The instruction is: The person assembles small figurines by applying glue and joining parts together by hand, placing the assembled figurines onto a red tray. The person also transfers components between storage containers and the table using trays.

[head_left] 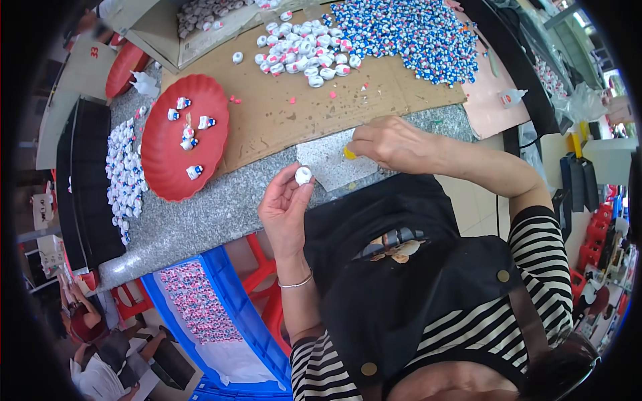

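My left hand point(285, 210) pinches a small white hollow figurine head point(303, 176) between thumb and fingers, just past the table's near edge. To its right, my right hand point(391, 142) is closed on a small yellow object point(349, 154), mostly hidden by the fingers, so its kind does not show. It is over a pale speckled sheet point(324, 160) lying at the table edge. On the left, a red scalloped plate point(215, 100) holds several small white and blue figurines point(194, 172). Beyond my hands lies a heap of white figurine heads point(307, 50) with pink bits.
Brown cardboard point(261, 117) covers part of the grey granite table point(200, 224). A heap of blue and white pieces point(408, 40) lies at the far right. More pieces point(126, 167) line the left edge. A small bottle point(512, 97) lies right; a blue crate point(235, 304) stands below left.
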Action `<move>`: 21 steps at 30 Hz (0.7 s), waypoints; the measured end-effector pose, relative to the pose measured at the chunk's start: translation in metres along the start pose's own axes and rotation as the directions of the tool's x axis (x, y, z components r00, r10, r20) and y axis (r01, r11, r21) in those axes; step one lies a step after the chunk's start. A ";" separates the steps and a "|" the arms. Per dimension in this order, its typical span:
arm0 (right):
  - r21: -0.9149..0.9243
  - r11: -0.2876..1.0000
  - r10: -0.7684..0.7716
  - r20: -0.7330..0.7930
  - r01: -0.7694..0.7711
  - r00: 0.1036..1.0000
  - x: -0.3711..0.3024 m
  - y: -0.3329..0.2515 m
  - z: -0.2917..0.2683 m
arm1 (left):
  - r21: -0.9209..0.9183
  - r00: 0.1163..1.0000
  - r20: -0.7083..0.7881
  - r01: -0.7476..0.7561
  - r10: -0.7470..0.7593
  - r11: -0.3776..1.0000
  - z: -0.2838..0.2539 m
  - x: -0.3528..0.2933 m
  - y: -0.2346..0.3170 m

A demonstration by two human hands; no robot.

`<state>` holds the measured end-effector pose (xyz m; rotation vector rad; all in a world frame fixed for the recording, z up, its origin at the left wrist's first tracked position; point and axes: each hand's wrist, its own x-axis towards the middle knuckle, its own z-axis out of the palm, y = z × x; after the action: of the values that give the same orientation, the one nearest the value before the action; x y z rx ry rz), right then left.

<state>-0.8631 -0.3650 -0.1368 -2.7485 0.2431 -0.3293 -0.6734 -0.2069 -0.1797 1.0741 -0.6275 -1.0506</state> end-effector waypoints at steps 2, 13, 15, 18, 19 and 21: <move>-0.049 0.999 -0.016 0.079 0.020 0.997 0.003 0.002 0.001 | 0.016 1.000 0.005 -0.009 0.009 1.000 0.005 -0.002 0.003; 0.166 0.972 0.194 -0.177 -0.165 0.965 -0.008 0.000 0.011 | 0.203 0.996 0.014 -0.088 0.087 0.975 0.027 0.005 -0.024; 0.487 0.809 0.426 -0.099 -0.330 0.899 -0.010 -0.006 0.009 | 0.349 0.971 0.065 -0.237 0.229 0.907 0.036 0.007 -0.028; 0.821 0.376 0.616 0.126 -0.430 0.778 -0.012 -0.013 0.003 | 0.419 0.946 0.119 -0.324 0.302 0.848 0.046 0.010 -0.036; 0.883 0.221 0.617 0.203 -0.415 0.760 -0.014 -0.014 0.001 | 0.458 0.926 0.155 -0.375 0.343 0.806 0.050 0.010 -0.036; 0.881 0.246 0.606 0.185 -0.404 0.773 -0.017 -0.015 0.000 | 0.451 0.927 0.186 -0.374 0.325 0.810 0.055 0.010 -0.033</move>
<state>-0.8779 -0.3472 -0.1343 -1.4122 0.7584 -0.3868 -0.7280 -0.2407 -0.1896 1.2729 -1.1678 -0.6341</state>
